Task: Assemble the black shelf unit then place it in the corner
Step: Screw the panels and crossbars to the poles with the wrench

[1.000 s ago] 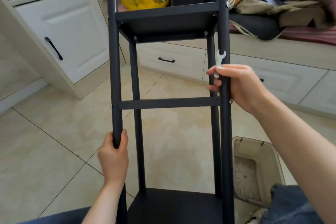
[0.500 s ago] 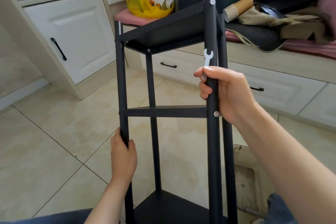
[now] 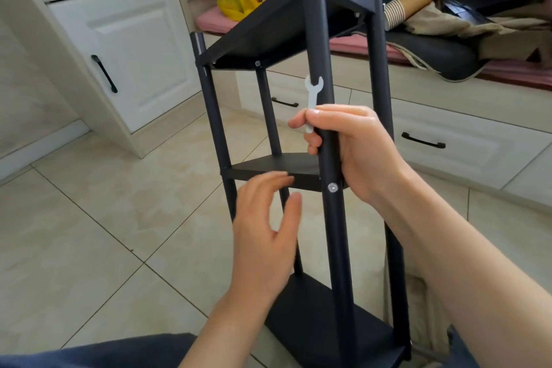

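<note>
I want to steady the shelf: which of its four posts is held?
The front post, nearest the camera: the right hand grips it with a white wrench. No hand holds the others.

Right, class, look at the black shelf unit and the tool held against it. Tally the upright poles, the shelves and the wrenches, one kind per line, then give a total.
Poles: 4
Shelves: 3
Wrench: 1
Total: 8
</note>
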{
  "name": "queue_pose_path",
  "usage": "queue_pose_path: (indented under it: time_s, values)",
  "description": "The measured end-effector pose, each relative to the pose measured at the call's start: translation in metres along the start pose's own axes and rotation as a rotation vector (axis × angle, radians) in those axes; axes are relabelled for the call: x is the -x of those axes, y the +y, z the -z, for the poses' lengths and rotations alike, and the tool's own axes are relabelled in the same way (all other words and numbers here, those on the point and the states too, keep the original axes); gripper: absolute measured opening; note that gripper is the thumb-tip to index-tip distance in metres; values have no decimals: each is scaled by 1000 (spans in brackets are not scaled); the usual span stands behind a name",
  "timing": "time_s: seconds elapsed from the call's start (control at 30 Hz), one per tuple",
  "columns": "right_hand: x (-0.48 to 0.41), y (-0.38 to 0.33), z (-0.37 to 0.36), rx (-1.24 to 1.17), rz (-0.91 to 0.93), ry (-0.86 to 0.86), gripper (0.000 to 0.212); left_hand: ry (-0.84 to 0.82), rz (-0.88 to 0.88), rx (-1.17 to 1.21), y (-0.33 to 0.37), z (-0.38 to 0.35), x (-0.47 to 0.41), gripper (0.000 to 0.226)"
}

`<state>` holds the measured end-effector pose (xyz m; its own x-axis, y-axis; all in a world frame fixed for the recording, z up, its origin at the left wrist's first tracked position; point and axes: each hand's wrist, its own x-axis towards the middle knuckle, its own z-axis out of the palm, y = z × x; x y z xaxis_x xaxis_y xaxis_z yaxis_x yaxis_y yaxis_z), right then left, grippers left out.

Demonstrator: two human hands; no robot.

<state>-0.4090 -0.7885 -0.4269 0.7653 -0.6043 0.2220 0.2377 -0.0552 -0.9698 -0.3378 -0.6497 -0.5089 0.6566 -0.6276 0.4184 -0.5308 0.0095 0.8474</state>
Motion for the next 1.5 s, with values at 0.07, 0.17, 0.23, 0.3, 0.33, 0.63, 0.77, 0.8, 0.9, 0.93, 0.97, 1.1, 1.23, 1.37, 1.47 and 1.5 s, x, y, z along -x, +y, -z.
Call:
queue_pose_path:
  time_s: [0.07, 0.17, 0.23, 0.3, 0.33, 0.63, 0.77, 0.8, 0.9, 0.93, 0.97, 1.1, 1.23, 1.37, 1.47, 1.5]
  values:
    - [-1, -1, -2, 15, 1, -22, 22, -63, -13, 26, 12, -3, 4, 37]
    - [-2, -3, -9, 45, 1, -72, 23, -153, -24, -12, 14, -7, 4, 52]
    - [-1, -5, -14, 81, -4, -105, 24, -161, -16, -50, 10, -9, 4, 65]
    - [0, -5, -19, 137, 3, -116, 21, -150, 8, -39, 6, -11, 7, 69]
    - [-1, -4, -21, 163, 9, -114, 20, -134, 20, -17, 5, -11, 8, 67]
    - [-2, 1, -40, 178, 84, -98, 19, 91, 200, 6, 8, -19, 29, 94]
    - [-5, 0, -38, 210, 93, -62, 17, 103, 334, -41, -7, -27, 56, 78]
    - [-6, 0, -36, 211, 83, -49, 17, 87, 363, -37, -10, -28, 61, 61]
    - [-10, -1, -34, 208, 37, -12, 18, 30, 411, -2, -17, -27, 62, 24]
    - [-11, -1, -34, 216, 20, -2, 18, 14, 411, 12, -18, -27, 59, 22]
    - [-12, -1, -33, 234, 7, 6, 17, 7, 410, 29, -19, -26, 56, 19]
    - [-14, -1, -30, 357, -11, 64, 16, 23, 391, 76, -20, -22, 44, 16]
    - [-7, 6, -22, 425, -4, 197, 15, 34, 379, 122, -28, -18, 31, 15]
    - [15, 29, -20, 570, 70, 397, 17, 63, 359, 127, -34, -17, 21, 17]
    - [36, 52, -29, 745, 159, 506, 17, 71, 371, 146, -38, -15, 18, 15]
    - [42, 59, -33, 765, 165, 531, 17, 69, 365, 147, -39, -14, 17, 15]
